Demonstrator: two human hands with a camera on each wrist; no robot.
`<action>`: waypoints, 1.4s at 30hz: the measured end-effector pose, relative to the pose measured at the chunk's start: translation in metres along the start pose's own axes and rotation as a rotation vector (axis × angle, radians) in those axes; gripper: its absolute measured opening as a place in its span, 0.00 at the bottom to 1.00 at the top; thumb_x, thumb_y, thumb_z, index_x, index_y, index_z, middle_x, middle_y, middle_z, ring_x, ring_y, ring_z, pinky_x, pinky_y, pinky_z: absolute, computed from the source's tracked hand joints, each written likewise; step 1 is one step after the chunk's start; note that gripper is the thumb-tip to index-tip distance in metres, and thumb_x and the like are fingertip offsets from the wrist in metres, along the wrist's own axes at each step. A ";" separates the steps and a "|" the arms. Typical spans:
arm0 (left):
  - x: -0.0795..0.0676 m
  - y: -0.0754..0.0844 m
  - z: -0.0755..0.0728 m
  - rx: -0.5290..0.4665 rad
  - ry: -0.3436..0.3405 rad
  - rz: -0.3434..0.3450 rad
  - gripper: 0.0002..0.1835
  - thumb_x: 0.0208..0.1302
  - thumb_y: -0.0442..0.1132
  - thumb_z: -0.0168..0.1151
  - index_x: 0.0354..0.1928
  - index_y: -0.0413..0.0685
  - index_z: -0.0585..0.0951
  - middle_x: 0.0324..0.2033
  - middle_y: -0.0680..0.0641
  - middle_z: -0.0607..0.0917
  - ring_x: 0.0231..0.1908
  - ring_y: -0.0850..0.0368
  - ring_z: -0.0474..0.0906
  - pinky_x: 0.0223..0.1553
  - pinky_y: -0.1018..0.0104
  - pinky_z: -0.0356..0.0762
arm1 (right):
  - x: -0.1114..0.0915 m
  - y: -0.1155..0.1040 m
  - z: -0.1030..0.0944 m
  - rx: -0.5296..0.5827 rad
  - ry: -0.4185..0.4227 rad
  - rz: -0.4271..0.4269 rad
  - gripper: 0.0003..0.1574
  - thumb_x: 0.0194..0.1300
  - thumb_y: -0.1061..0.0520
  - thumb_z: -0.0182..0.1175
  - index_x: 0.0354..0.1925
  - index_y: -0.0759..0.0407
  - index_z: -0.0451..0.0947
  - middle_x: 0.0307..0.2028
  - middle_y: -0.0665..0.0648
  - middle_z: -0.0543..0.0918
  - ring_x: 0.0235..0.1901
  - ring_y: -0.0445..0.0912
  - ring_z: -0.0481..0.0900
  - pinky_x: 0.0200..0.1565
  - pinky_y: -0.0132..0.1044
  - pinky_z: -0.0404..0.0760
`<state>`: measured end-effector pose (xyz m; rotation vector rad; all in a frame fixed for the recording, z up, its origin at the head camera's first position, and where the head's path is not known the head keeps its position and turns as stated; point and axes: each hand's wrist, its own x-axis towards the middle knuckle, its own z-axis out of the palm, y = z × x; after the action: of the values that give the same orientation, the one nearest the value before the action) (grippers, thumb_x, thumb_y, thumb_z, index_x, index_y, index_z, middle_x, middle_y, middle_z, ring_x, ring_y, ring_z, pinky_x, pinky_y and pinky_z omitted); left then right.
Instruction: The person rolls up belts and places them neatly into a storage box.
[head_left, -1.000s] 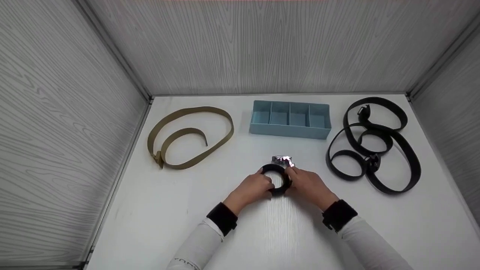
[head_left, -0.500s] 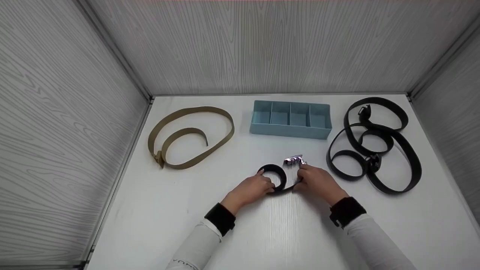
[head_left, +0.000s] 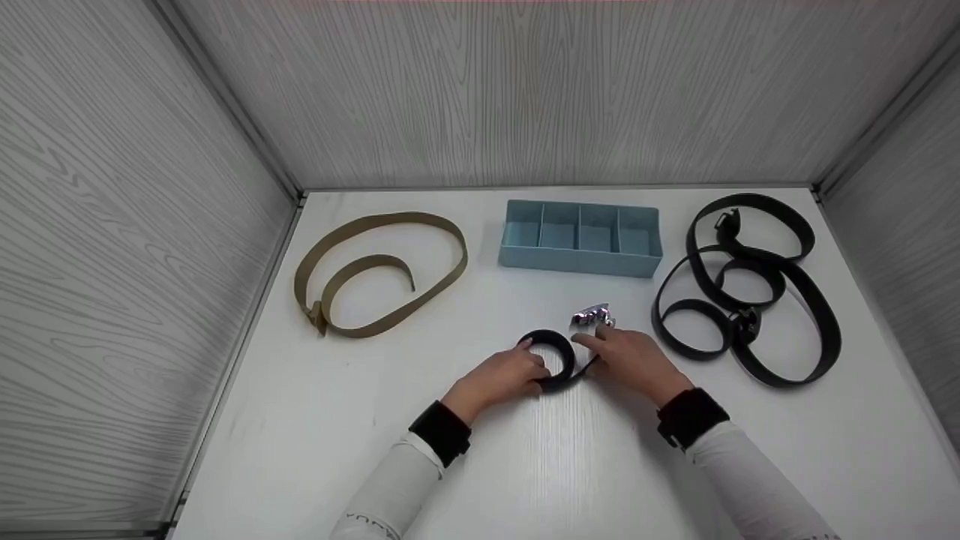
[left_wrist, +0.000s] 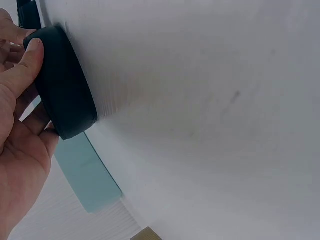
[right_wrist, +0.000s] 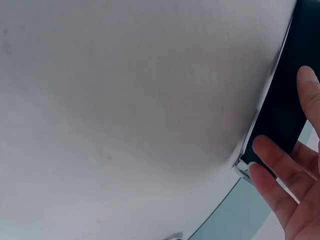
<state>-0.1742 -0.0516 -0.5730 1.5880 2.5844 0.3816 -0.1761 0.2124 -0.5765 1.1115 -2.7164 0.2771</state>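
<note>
In the head view a black belt, partly rolled into a coil, stands on edge on the white table. Its silver buckle lies just beyond the coil. My left hand grips the coil's left side, thumb on the outer face of the black coil in the left wrist view. A short stretch of strap runs from the coil to my right hand, which holds it near the buckle. In the right wrist view the thumb and some fingertips lie against the strap's face, one finger passing behind its edge.
A tan belt lies in a loose loop on the left. Behind the hands stands a blue four-section tray. Two loosely looped black belts overlap at the right. Grey wood-grain panels enclose the table's back and sides.
My right hand has moved rightward off the coil, drawing a bit of strap out from it. The buckle has shifted right and tilted. My left hand stays on the coil.
</note>
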 end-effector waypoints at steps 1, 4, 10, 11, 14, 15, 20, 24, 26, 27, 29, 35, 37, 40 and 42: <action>0.000 0.000 -0.001 -0.013 -0.004 0.001 0.07 0.56 0.39 0.71 0.35 0.46 0.86 0.32 0.53 0.84 0.40 0.61 0.81 0.68 0.52 0.56 | 0.001 0.000 0.001 -0.009 -0.004 -0.030 0.29 0.57 0.58 0.70 0.58 0.47 0.78 0.33 0.55 0.73 0.20 0.47 0.68 0.24 0.40 0.72; -0.001 -0.002 -0.003 -0.034 -0.018 0.001 0.06 0.54 0.37 0.72 0.34 0.46 0.86 0.31 0.53 0.84 0.38 0.61 0.80 0.68 0.53 0.56 | 0.003 -0.002 0.002 -0.019 -0.006 -0.100 0.31 0.60 0.65 0.66 0.60 0.43 0.79 0.33 0.56 0.71 0.20 0.47 0.63 0.24 0.40 0.69; -0.004 -0.005 -0.007 0.046 -0.038 -0.012 0.05 0.53 0.37 0.72 0.33 0.50 0.87 0.30 0.54 0.85 0.40 0.60 0.81 0.66 0.52 0.60 | 0.007 -0.007 0.000 0.036 0.028 -0.152 0.23 0.59 0.63 0.68 0.52 0.47 0.83 0.37 0.57 0.72 0.25 0.47 0.66 0.26 0.39 0.71; -0.005 -0.006 -0.007 0.064 -0.039 -0.015 0.05 0.53 0.37 0.72 0.33 0.52 0.88 0.31 0.54 0.86 0.41 0.59 0.81 0.66 0.51 0.61 | 0.008 -0.008 0.000 0.048 0.026 -0.156 0.21 0.59 0.61 0.69 0.51 0.48 0.83 0.39 0.58 0.73 0.27 0.47 0.69 0.28 0.39 0.73; -0.007 -0.008 -0.009 0.105 -0.038 -0.021 0.06 0.53 0.37 0.72 0.35 0.54 0.88 0.34 0.54 0.86 0.49 0.56 0.79 0.64 0.48 0.63 | 0.011 -0.012 0.000 0.068 -0.003 -0.163 0.18 0.57 0.56 0.70 0.48 0.50 0.83 0.49 0.59 0.75 0.36 0.49 0.75 0.32 0.40 0.78; -0.007 -0.009 -0.009 0.111 -0.038 -0.023 0.07 0.54 0.37 0.72 0.36 0.54 0.88 0.35 0.54 0.86 0.52 0.55 0.78 0.64 0.46 0.63 | 0.012 -0.014 0.000 0.067 -0.015 -0.164 0.17 0.57 0.54 0.70 0.47 0.50 0.83 0.52 0.58 0.75 0.39 0.49 0.75 0.34 0.41 0.79; -0.011 -0.007 -0.010 0.144 -0.038 -0.053 0.09 0.59 0.38 0.70 0.42 0.54 0.88 0.41 0.54 0.87 0.61 0.52 0.73 0.64 0.46 0.64 | 0.015 -0.016 0.002 0.043 -0.051 -0.170 0.16 0.57 0.53 0.69 0.45 0.52 0.82 0.54 0.54 0.76 0.43 0.50 0.75 0.37 0.41 0.80; -0.009 -0.001 -0.007 0.202 -0.039 -0.111 0.08 0.61 0.41 0.68 0.43 0.53 0.87 0.43 0.54 0.86 0.60 0.54 0.73 0.63 0.48 0.65 | 0.015 -0.017 0.003 0.026 -0.041 -0.175 0.16 0.56 0.54 0.71 0.43 0.52 0.81 0.50 0.53 0.77 0.42 0.50 0.74 0.38 0.41 0.79; -0.007 0.004 -0.005 0.236 -0.032 -0.142 0.08 0.61 0.42 0.68 0.42 0.52 0.87 0.43 0.53 0.85 0.59 0.53 0.74 0.62 0.49 0.66 | 0.016 -0.019 0.003 0.006 -0.031 -0.183 0.15 0.55 0.54 0.71 0.42 0.52 0.82 0.47 0.53 0.77 0.41 0.50 0.73 0.36 0.41 0.78; -0.006 0.006 -0.005 0.251 -0.029 -0.159 0.09 0.60 0.43 0.68 0.41 0.52 0.87 0.43 0.52 0.85 0.59 0.53 0.74 0.62 0.49 0.66 | 0.016 -0.020 0.004 -0.008 -0.024 -0.189 0.14 0.55 0.54 0.72 0.41 0.52 0.81 0.46 0.53 0.76 0.40 0.50 0.73 0.35 0.41 0.78; -0.005 0.012 -0.003 0.289 -0.018 -0.187 0.10 0.59 0.45 0.69 0.41 0.52 0.87 0.43 0.52 0.85 0.59 0.51 0.73 0.62 0.50 0.66 | 0.016 -0.023 0.005 -0.035 -0.008 -0.197 0.14 0.55 0.53 0.72 0.39 0.52 0.81 0.43 0.52 0.75 0.38 0.50 0.73 0.34 0.41 0.77; -0.001 0.024 0.003 0.401 0.043 -0.239 0.10 0.59 0.50 0.69 0.39 0.55 0.87 0.40 0.53 0.85 0.53 0.54 0.77 0.59 0.51 0.69 | 0.015 -0.035 0.010 -0.050 0.034 -0.185 0.11 0.57 0.52 0.70 0.38 0.52 0.80 0.39 0.52 0.75 0.36 0.52 0.74 0.32 0.42 0.77; -0.001 0.026 0.005 0.417 0.067 -0.231 0.07 0.60 0.48 0.68 0.36 0.56 0.87 0.36 0.54 0.85 0.48 0.56 0.79 0.55 0.54 0.72 | 0.014 -0.039 0.011 -0.045 0.036 -0.185 0.10 0.58 0.52 0.69 0.37 0.52 0.80 0.37 0.52 0.75 0.36 0.52 0.73 0.31 0.42 0.77; 0.000 0.026 0.006 0.398 0.097 -0.206 0.02 0.58 0.43 0.68 0.30 0.56 0.87 0.30 0.56 0.84 0.37 0.58 0.81 0.47 0.58 0.76 | 0.013 -0.042 0.010 -0.021 0.044 -0.192 0.10 0.57 0.53 0.70 0.36 0.53 0.79 0.35 0.51 0.75 0.34 0.51 0.73 0.30 0.41 0.76; 0.000 0.024 0.005 0.370 0.094 -0.192 0.02 0.56 0.41 0.68 0.28 0.56 0.86 0.27 0.57 0.83 0.32 0.59 0.80 0.41 0.61 0.78 | 0.012 -0.040 0.010 0.007 0.069 -0.192 0.12 0.53 0.54 0.72 0.35 0.53 0.81 0.35 0.50 0.76 0.33 0.50 0.73 0.30 0.41 0.76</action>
<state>-0.1525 -0.0410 -0.5721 1.4217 2.9830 -0.0439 -0.1576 0.1737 -0.5794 1.3280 -2.5280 0.2893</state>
